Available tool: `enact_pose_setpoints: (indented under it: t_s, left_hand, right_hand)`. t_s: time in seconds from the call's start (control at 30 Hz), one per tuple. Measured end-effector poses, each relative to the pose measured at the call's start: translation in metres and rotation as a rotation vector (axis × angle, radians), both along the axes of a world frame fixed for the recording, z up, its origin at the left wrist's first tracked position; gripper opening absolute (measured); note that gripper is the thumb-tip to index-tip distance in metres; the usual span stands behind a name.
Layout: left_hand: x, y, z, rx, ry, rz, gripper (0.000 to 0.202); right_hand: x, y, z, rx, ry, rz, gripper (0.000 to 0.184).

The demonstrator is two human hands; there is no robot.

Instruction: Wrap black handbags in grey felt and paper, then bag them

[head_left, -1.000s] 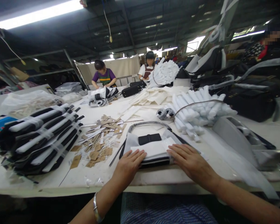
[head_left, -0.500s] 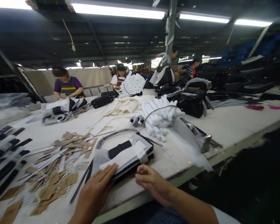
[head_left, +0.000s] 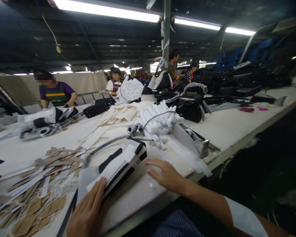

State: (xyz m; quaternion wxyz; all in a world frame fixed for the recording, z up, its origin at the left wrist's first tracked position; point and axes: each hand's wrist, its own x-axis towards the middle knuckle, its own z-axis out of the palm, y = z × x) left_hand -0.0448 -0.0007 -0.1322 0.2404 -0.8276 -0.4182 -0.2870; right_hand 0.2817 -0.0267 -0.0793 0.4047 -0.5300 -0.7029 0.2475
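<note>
A black handbag (head_left: 128, 174) lies on its side close to the table's front edge, with white wrapping sheet (head_left: 120, 161) over its upper face and its wrapped handle (head_left: 96, 148) looping out behind. My left hand (head_left: 90, 204) rests on the near left end of the bag, fingers stretched out flat along the wrap; its thumb is hidden. Off the bag's right end, my right hand (head_left: 165, 174) hovers over the tabletop, fingers apart and holding nothing. Beyond it stands a grey tape dispenser (head_left: 191, 140) with a metal front.
Brown paper tags and strips (head_left: 46, 184) spread over the left of the white table (head_left: 227, 130). Bundled white foam rolls (head_left: 158, 120) lie behind the bag, with more black bags (head_left: 191, 107) beyond. Across the table a person in a purple top (head_left: 55, 90) works.
The view has swung right, so the scene sits further left. My right hand has moved away from the bag and its fingers have spread. The bag is angled more steeply; my left hand stays on it.
</note>
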Motion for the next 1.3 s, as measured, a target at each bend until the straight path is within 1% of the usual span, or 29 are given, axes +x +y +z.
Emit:
enact_pose_setpoints:
  t_s: [0.03,0.07,0.1,0.13,0.17,0.2,0.27,0.4,0.47,0.53,0.63,0.7,0.77,0.83,0.9,0.97,1.03,1.1,1.13,1.17,1.2,1.23,1.3]
  left_hand:
    - [0.000,0.001,-0.001,-0.007,-0.004,0.002,0.061]
    - [0.000,0.001,-0.002,-0.010,-0.013,0.006,0.061]
    - [0.000,0.001,-0.002,-0.009,-0.024,0.010,0.061]
    - [0.000,0.001,-0.003,-0.006,-0.035,0.014,0.061]
    - [0.000,0.001,-0.003,0.000,-0.044,0.017,0.061]
    - [0.000,0.001,-0.003,0.005,-0.049,0.017,0.061]
    - [0.002,0.001,-0.002,0.006,-0.051,0.021,0.061]
    - [0.005,0.000,-0.001,-0.010,-0.051,0.037,0.060]
    - [0.006,-0.001,-0.001,-0.012,-0.057,0.046,0.060]
    - [0.006,-0.001,-0.001,-0.012,-0.059,0.049,0.060]
    - [0.006,-0.001,0.000,-0.006,-0.056,0.041,0.059]
    - [0.007,-0.001,0.001,0.000,-0.063,0.043,0.059]
    - [0.008,-0.002,0.001,0.009,-0.079,0.057,0.059]
    - [0.009,-0.002,0.002,0.004,-0.089,0.071,0.059]
    - [0.009,-0.003,0.003,-0.010,-0.091,0.075,0.059]
    - [0.009,-0.003,0.003,-0.024,-0.087,0.072,0.059]
    - [0.009,-0.002,0.002,-0.013,-0.091,0.068,0.059]
    - [0.008,-0.002,0.002,0.004,-0.101,0.070,0.059]
    - [0.008,-0.002,0.002,0.004,-0.105,0.072,0.058]
    - [0.008,-0.002,0.002,-0.002,-0.110,0.076,0.058]
    - [0.008,-0.002,0.002,-0.013,-0.116,0.079,0.059]
    - [0.008,-0.002,0.002,-0.026,-0.124,0.083,0.059]
    - [0.009,-0.003,0.003,-0.044,-0.149,0.095,0.059]
  right_hand:
    - [0.028,0.001,-0.001,0.131,-0.197,-0.102,0.032]
    - [0.055,0.002,-0.002,0.207,-0.386,-0.208,0.032]
    - [0.080,0.001,-0.003,0.241,-0.568,-0.309,0.033]
    - [0.103,0.000,-0.004,0.241,-0.739,-0.395,0.034]
    - [0.121,-0.001,-0.006,0.230,-0.882,-0.449,0.035]
    - [0.135,-0.003,-0.007,0.216,-0.979,-0.478,0.034]
    - [0.150,-0.005,-0.011,0.194,-1.071,-0.479,0.033]
    - [0.155,-0.003,-0.016,0.188,-1.085,-0.453,0.032]
    - [0.159,0.001,-0.014,0.194,-1.084,-0.449,0.034]
    - [0.162,0.005,-0.007,0.206,-1.077,-0.440,0.037]
    - [0.153,0.002,0.008,0.240,-1.056,-0.436,0.031]
    - [0.134,-0.007,0.016,0.276,-1.007,-0.413,0.027]
    - [0.107,-0.023,0.017,0.274,-0.898,-0.319,0.026]
    - [0.081,-0.040,0.013,0.204,-0.770,-0.185,0.025]
    - [0.063,-0.054,0.006,0.090,-0.688,-0.074,0.023]
    - [0.058,-0.058,-0.001,0.027,-0.651,-0.062,0.022]
    - [0.062,-0.050,-0.011,0.062,-0.647,-0.153,0.030]
    - [0.067,-0.035,-0.027,0.131,-0.682,-0.292,0.048]
    - [0.068,-0.027,-0.036,0.146,-0.713,-0.333,0.058]
    - [0.067,-0.022,-0.046,0.144,-0.745,-0.345,0.066]
    - [0.063,-0.018,-0.056,0.135,-0.772,-0.322,0.072]
    - [0.056,-0.017,-0.064,0.126,-0.788,-0.270,0.075]
    - [0.035,-0.019,-0.072,0.122,-0.789,-0.101,0.077]
